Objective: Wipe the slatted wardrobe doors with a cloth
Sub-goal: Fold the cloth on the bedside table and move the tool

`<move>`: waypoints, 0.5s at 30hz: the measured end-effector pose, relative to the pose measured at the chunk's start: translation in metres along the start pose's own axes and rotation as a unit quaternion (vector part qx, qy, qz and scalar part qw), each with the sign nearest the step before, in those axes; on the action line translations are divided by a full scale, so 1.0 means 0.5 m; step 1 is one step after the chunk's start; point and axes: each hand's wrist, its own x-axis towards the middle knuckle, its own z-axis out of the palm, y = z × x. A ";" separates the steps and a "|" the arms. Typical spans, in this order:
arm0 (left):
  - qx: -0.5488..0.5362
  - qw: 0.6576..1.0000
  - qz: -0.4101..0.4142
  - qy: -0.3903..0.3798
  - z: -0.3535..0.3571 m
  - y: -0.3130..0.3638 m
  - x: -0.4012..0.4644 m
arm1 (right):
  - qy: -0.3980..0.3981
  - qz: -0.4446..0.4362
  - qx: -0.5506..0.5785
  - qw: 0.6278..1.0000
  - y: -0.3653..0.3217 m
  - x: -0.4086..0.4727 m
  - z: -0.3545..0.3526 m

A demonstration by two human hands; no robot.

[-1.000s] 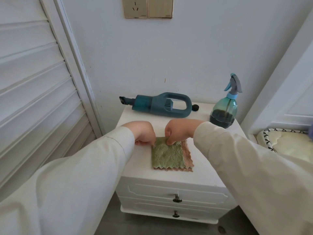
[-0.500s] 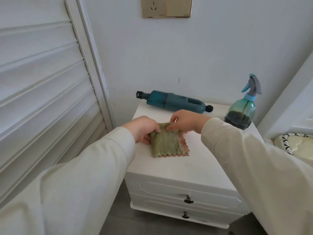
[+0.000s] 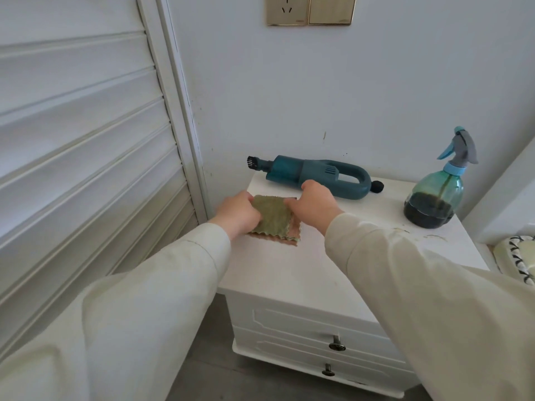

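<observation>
Cloth (image 3: 272, 217) lifted at far edge (folded, roughly square); left hand (image 3: 238, 214), right hand (image 3: 314, 205) fingers pinching it.

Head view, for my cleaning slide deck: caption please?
Both hands, left and right, grip a folded cloth on a nightstand beside slatted wardrobe doors.

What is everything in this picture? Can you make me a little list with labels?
place: white nightstand beside slatted wardrobe door
cloth: green and pink cloth, folded, on the nightstand top
left hand: left hand grips the cloth's left edge
right hand: right hand pinches its upper right edge
behind cloth: teal handheld vacuum, lying on its side
right side: spray bottle, upright, dark liquid inside
wall: gold socket plate
wiping: not started
</observation>
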 end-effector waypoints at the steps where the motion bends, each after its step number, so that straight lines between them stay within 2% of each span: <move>1: 0.042 0.999 0.005 -0.011 0.007 -0.001 0.000 | -0.025 0.019 0.002 1.000 -0.001 0.003 0.001; 3: 0.116 0.993 0.019 -0.030 0.017 -0.006 0.001 | -0.059 0.033 -0.028 0.997 -0.002 0.012 0.008; 5: 0.130 0.990 0.014 -0.052 0.024 -0.019 0.001 | -0.054 0.037 -0.045 0.997 -0.001 0.026 0.021; 7: 0.120 0.991 0.002 -0.063 0.026 -0.040 0.009 | -0.041 0.046 -0.002 0.998 -0.001 0.042 0.032; 12: 0.127 0.991 0.002 -0.035 0.012 -0.054 0.053 | 0.010 0.033 0.120 0.992 -0.004 0.051 0.047; 15: 0.137 0.990 0.014 -0.033 0.009 -0.047 0.070 | -0.020 0.019 0.163 0.986 -0.004 0.041 0.043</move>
